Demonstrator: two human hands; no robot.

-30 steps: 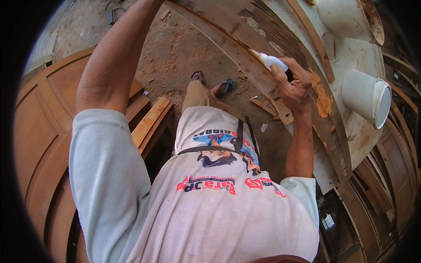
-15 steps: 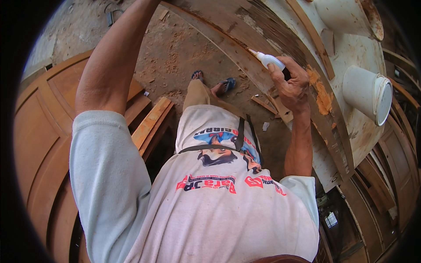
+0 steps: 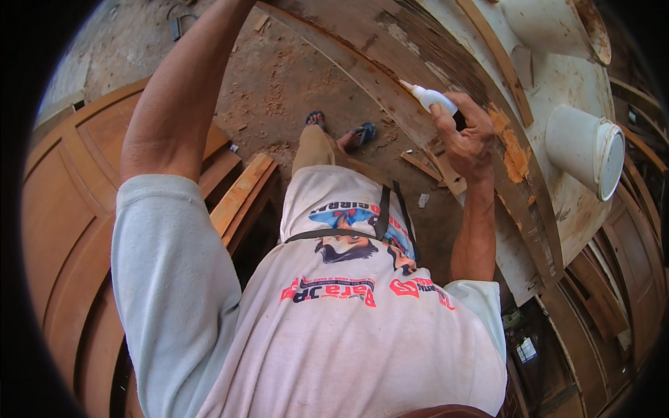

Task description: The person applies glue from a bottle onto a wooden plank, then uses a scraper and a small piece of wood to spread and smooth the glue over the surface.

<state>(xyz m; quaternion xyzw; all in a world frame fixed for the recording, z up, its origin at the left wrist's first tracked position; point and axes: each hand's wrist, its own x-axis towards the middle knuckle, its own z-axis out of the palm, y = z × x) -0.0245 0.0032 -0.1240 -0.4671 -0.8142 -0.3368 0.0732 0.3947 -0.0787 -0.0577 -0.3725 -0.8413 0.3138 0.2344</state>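
My right hand [image 3: 465,136] is closed around a small white glue bottle [image 3: 432,99] with a long narrow nozzle and a dark base. The nozzle tip points up and left, at the seam along the edge of a large curved wooden panel [image 3: 362,35]. Whether the tip touches the wood I cannot tell. An orange-brown patch [image 3: 514,150] marks the panel's surface beside my right hand. My left forearm [image 3: 185,90] reaches up past the top edge of the picture, so the left hand itself is hidden.
A white lidded bucket [image 3: 584,150] and another pale bucket [image 3: 550,24] rest on the whitish worktop [image 3: 557,80] at right. Panelled wooden doors [image 3: 77,188] lie at left, near loose wood strips [image 3: 240,195]. Wood shavings [image 3: 268,97] litter the floor.
My right hand and the glue bottle have shifted very slightly right and down along the panel edge. Otherwise the scene looks the same.
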